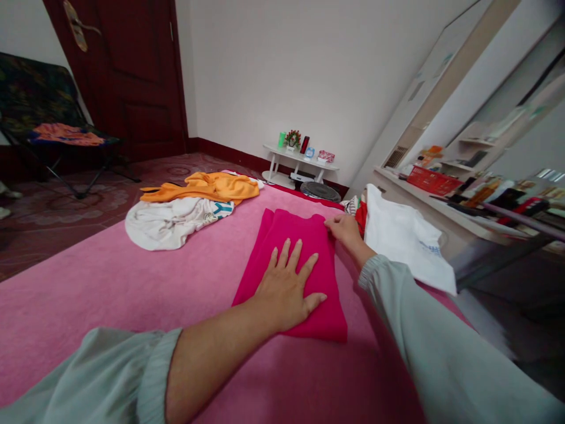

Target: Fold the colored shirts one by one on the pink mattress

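Note:
A folded magenta cloth (pixel 304 241) lies on the pink bed cover (pixel 110 288). My left hand (pixel 286 285) rests flat on its near half, fingers stretched out and apart. My right hand (pixel 346 229) is at the cloth's far right corner, fingers curled and pinching the edge there. Both arms wear pale grey-green sleeves.
A crumpled white garment (pixel 170 221) and an orange one (pixel 207 187) lie at the far left of the bed. A white garment (pixel 404 238) hangs over the right edge. A dresser (pixel 441 200) stands to the right, a small white shelf (pixel 300 159) by the wall, a folding chair (pixel 48 118) near the door.

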Demonstrator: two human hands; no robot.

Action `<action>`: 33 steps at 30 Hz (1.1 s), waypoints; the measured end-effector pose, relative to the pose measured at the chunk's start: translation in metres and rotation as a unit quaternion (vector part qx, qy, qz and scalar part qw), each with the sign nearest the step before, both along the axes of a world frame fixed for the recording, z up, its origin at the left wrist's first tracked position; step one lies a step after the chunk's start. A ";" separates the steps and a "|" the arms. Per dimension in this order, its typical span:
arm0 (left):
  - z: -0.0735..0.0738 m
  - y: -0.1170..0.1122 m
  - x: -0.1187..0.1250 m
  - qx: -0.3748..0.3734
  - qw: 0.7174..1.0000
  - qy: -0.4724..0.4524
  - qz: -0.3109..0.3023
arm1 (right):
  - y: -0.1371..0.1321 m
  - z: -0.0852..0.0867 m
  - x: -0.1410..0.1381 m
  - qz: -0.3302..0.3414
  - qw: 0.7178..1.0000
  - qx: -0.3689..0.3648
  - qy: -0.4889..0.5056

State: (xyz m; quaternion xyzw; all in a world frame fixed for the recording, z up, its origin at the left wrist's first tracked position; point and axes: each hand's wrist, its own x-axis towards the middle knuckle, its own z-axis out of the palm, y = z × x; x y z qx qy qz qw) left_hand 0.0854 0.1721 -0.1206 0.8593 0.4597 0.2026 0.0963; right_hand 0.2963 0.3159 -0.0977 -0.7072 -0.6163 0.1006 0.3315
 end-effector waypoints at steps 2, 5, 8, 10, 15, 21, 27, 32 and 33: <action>0.002 0.000 0.000 -0.013 1.000 0.012 -0.010 | -0.003 -0.010 -0.001 -0.012 0.999 0.007 -0.043; 0.004 0.000 0.001 -0.020 0.999 0.022 -0.018 | -0.009 -0.017 -0.009 -0.041 0.989 -0.004 -0.146; 0.004 0.000 0.001 -0.017 1.000 0.019 -0.012 | -0.015 -0.002 -0.023 -0.047 0.970 -0.042 -0.235; 0.003 -0.001 0.001 -0.017 1.000 0.013 -0.009 | -0.023 0.011 -0.035 -0.024 0.968 -0.012 -0.248; 0.004 -0.003 -0.001 -0.017 1.000 0.009 -0.015 | -0.043 0.008 -0.056 0.196 0.957 0.089 -0.195; 0.004 -0.003 -0.003 -0.021 1.000 0.009 -0.018 | -0.006 0.029 -0.070 0.213 0.941 -0.056 -0.257; 0.009 -0.004 -0.006 -0.040 0.999 -0.004 -0.020 | 0.015 0.037 -0.110 0.228 0.932 -0.011 -0.280; 0.008 -0.002 -0.004 -0.042 0.999 0.005 0.022 | 0.026 0.016 -0.125 0.184 0.950 0.007 -0.251; 0.007 -0.002 -0.003 -0.041 0.999 0.008 0.025 | 0.028 0.014 -0.126 0.190 0.957 0.009 -0.219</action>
